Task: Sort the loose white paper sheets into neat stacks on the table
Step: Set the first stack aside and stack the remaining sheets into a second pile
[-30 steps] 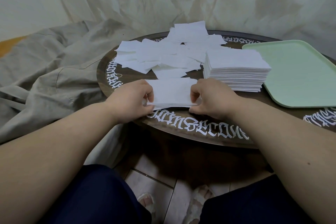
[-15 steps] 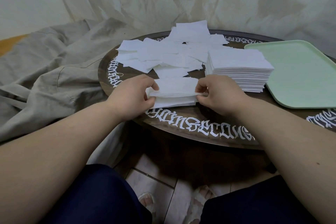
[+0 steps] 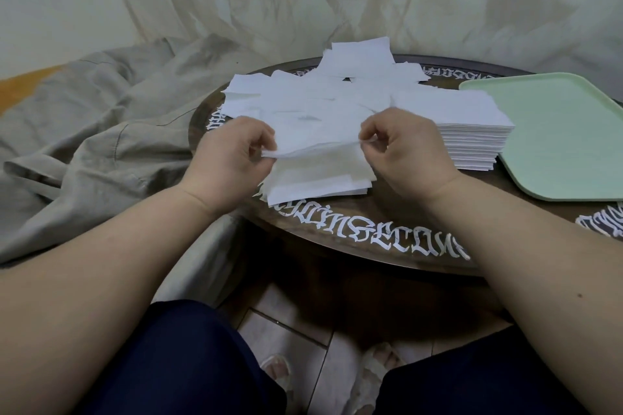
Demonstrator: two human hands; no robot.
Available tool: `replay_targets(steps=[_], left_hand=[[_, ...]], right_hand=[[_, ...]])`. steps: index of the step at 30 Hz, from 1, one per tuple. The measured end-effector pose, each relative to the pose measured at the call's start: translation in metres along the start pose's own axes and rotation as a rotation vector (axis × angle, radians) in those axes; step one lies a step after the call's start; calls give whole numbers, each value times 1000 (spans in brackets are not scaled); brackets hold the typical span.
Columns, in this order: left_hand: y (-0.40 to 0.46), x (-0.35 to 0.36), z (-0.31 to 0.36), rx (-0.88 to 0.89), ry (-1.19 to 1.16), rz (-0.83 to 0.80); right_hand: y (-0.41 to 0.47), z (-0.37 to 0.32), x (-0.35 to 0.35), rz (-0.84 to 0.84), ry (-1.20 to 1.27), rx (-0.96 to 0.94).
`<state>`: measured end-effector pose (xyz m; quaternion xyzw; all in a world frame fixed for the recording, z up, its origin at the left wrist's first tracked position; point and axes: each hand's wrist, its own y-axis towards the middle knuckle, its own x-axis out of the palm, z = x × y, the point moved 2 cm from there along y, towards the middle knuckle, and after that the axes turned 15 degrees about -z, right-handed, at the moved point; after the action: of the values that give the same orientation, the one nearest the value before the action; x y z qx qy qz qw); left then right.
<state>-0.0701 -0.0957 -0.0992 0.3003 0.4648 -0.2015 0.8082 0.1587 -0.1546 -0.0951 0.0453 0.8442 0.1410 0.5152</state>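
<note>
Lifted sheets held over the small stack: square them before you set them down.

Your left hand (image 3: 232,158) and right hand (image 3: 401,148) each pinch one end of a thin bundle of sheets (image 3: 313,138), fingers curled on its edges, just above the small stack (image 3: 320,184) at the worktop's near edge. Keep both ends level, line the corners up with the stack below, and lower flat so nothing slides. The loose sheets (image 3: 323,91) lie behind; the tall stack (image 3: 472,141) sits right, beside a green tray (image 3: 566,131). The round dark worktop (image 3: 387,222) carries white lettering; beige cloth (image 3: 101,118) drapes left and behind.
</note>
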Motion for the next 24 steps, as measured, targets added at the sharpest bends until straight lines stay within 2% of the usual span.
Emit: replay_targets(steps=[3, 6, 18, 24], left_hand=[[-5, 7, 2, -57, 48, -249], [-6, 11, 4, -103, 103, -382], [-8, 8, 3, -96, 124, -374], [-10, 12, -2, -168, 179, -466]], right_hand=[[-4, 5, 11, -206, -58, 42], [-7, 6, 13, -268, -63, 48], [-9, 2, 6, -247, -22, 39], [-9, 10, 14, -402, -84, 84]])
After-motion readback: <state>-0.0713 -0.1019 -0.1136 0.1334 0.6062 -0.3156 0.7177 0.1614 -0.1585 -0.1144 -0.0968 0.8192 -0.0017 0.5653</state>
